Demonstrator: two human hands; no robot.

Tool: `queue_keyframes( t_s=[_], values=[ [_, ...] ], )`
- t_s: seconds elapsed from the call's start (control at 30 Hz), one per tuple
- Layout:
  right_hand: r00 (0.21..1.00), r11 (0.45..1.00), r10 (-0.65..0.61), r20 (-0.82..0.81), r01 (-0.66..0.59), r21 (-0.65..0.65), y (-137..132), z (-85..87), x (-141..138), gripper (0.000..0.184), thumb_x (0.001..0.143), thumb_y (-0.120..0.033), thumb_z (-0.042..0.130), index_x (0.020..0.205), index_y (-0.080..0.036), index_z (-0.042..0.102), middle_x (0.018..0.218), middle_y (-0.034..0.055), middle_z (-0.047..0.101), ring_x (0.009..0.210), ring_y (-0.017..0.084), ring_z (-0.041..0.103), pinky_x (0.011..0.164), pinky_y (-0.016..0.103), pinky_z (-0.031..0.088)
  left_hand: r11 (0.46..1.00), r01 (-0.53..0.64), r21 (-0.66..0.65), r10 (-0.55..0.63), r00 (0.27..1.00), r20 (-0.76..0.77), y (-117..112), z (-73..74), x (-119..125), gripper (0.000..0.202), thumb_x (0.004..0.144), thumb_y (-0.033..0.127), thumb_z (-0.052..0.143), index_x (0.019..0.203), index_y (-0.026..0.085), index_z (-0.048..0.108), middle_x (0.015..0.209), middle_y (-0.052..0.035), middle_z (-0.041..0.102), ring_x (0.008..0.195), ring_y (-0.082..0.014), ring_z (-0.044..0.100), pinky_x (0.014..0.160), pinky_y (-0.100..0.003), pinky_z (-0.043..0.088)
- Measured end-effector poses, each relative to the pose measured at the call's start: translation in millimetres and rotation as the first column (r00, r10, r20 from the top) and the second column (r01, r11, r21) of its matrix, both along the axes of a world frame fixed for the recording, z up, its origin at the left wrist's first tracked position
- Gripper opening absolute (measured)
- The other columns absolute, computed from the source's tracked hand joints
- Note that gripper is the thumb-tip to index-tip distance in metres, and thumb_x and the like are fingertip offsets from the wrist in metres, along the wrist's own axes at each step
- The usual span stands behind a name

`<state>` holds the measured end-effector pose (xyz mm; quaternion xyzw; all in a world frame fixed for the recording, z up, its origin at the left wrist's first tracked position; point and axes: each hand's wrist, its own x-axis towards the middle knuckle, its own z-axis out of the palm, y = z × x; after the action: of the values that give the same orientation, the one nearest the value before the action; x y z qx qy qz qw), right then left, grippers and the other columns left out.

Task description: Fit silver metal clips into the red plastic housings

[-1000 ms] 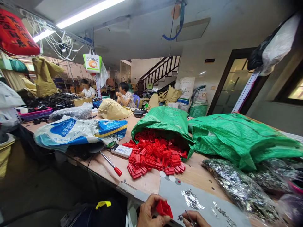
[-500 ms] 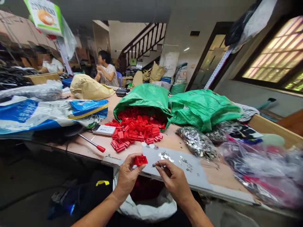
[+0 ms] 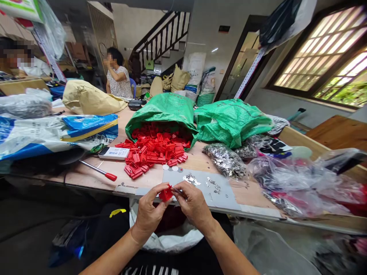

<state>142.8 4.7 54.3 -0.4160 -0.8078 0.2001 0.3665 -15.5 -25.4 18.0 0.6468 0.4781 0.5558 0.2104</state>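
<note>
My left hand (image 3: 149,212) pinches a small red plastic part (image 3: 165,194) just below the table's front edge. My right hand (image 3: 194,205) touches that part from the right, gripping a thin metal tool (image 3: 177,190) whose tip meets the part. A pile of the same red parts (image 3: 156,149) spills from an open green bag (image 3: 163,109) onto the wooden table (image 3: 91,177). Small shiny metal pieces (image 3: 191,178) lie on a grey sheet (image 3: 226,198) right in front of my hands.
A second green bag (image 3: 231,120), clear bags of metal bits (image 3: 225,158), a white remote (image 3: 114,153), a red-handled tool (image 3: 99,171) and a blue-white sack (image 3: 54,131) crowd the table. A white bag (image 3: 169,238) hangs below the edge. Two people sit far left.
The view has tilted down and right. My hands have come together: the right hand's tool now meets the red part held in my left hand.
</note>
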Motion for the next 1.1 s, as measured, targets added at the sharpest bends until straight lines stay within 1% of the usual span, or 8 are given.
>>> queue_keyframes(
  t_s=[0.07,0.23,0.43,0.73,0.93,1.03,1.1],
  values=[
    [1.0,1.0,0.022,-0.007,-0.022,-0.013,0,0.3,1,0.011,0.088,-0.018,0.053,0.084,-0.021,0.062,0.079,0.0024,0.063,0.07,0.014,0.057,0.064,0.025,0.045,1.0,-0.008,0.013,0.008,1.0,-0.013,-1,-0.8,1,0.028,0.082,0.023,0.061,0.109,0.021,0.06,0.108,-0.0069,0.07,0.1,-0.0198,0.066,0.089,-0.033,0.053],
    [0.997,0.996,0.076,-0.017,-0.077,-0.038,-1,3.0,4,0.014,0.09,-0.017,0.05,0.091,-0.021,0.063,0.082,0.0029,0.063,0.075,0.015,0.058,0.068,0.025,0.045,0.999,-0.024,0.024,0.025,1.0,-0.018,-2,-2.2,3,0.029,0.082,0.023,0.061,0.111,0.021,0.059,0.109,-0.0071,0.07,0.101,-0.0194,0.066,0.088,-0.032,0.053],
    [0.998,0.998,0.065,0.023,-0.065,-0.01,1,2.5,6,0.011,0.089,-0.015,0.049,0.092,-0.019,0.058,0.086,0.0038,0.061,0.077,0.015,0.057,0.068,0.025,0.045,1.0,0.001,0.018,-0.001,1.0,-0.019,-1,-0.8,4,0.027,0.083,0.022,0.06,0.11,0.021,0.059,0.112,-0.0075,0.069,0.103,-0.02,0.065,0.09,-0.033,0.053],
    [0.995,0.995,0.085,0.055,-0.082,-0.053,4,9.2,10,0.012,0.09,-0.016,0.047,0.092,-0.019,0.059,0.085,0.0038,0.062,0.075,0.014,0.056,0.067,0.025,0.043,0.999,-0.011,0.033,0.011,1.0,-0.011,0,-0.2,2,0.028,0.082,0.022,0.061,0.11,0.021,0.06,0.11,-0.0067,0.07,0.101,-0.0193,0.066,0.089,-0.032,0.053],
    [0.985,0.985,0.162,0.067,-0.156,-0.079,6,8.0,11,0.015,0.089,-0.013,0.049,0.095,-0.02,0.061,0.088,0.0043,0.062,0.081,0.016,0.056,0.072,0.026,0.042,0.999,0.014,0.049,-0.013,0.999,-0.03,0,-2.6,3,0.029,0.082,0.019,0.061,0.11,0.023,0.06,0.112,-0.0056,0.069,0.103,-0.0183,0.065,0.091,-0.03,0.052],
    [0.983,0.979,0.177,0.04,-0.172,-0.108,6,8.2,11,0.015,0.089,-0.014,0.051,0.095,-0.021,0.062,0.089,0.0032,0.062,0.083,0.015,0.055,0.075,0.026,0.041,1.0,0.02,0.019,-0.02,1.0,-0.018,-1,-3.5,3,0.029,0.081,0.02,0.062,0.11,0.023,0.06,0.111,-0.0051,0.069,0.103,-0.0183,0.065,0.09,-0.03,0.052],
    [0.991,0.98,0.135,-0.007,-0.134,-0.15,6,8.7,13,0.011,0.089,-0.018,0.053,0.095,-0.021,0.061,0.087,0.0015,0.061,0.079,0.014,0.054,0.072,0.024,0.04,1.0,0.016,-0.02,-0.016,1.0,0.0,-1,-3.4,3,0.03,0.081,0.023,0.063,0.111,0.023,0.059,0.11,-0.0049,0.07,0.101,-0.0182,0.066,0.088,-0.029,0.053]
  ],
)
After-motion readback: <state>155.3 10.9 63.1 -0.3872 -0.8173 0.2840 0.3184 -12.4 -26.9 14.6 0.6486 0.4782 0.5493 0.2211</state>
